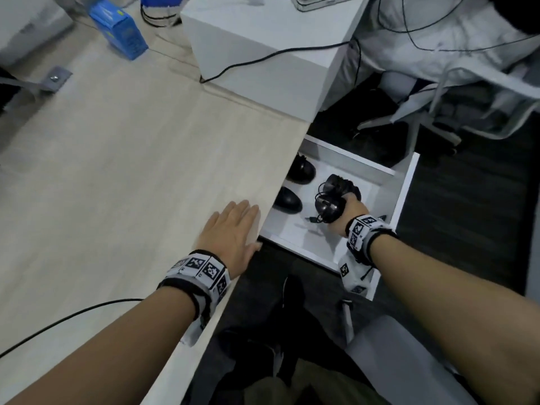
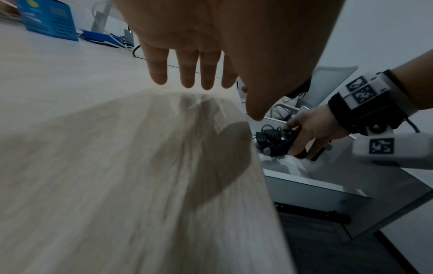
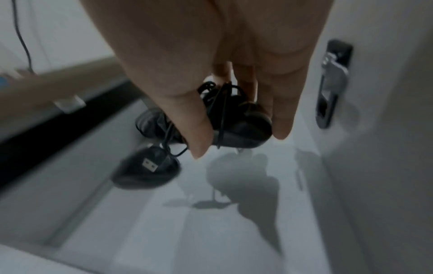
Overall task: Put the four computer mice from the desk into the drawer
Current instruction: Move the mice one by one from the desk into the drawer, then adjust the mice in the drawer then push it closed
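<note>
Inside the open drawer (image 1: 404,182), your right hand (image 1: 347,213) gripped a black corded mouse (image 1: 328,210) just above the white floor, its cable bundled round the body and the plug (image 3: 150,165) dangling. Three other mice (image 1: 301,169) already lay in there, one just beyond your fingers. Your left hand (image 1: 230,235) rested flat and spread on the pale wood-grain counter (image 1: 117,171). The smooth, rounded shell looked light, hard and a little slippery; hold it by the sides, since a loose cable may snag.
</note>
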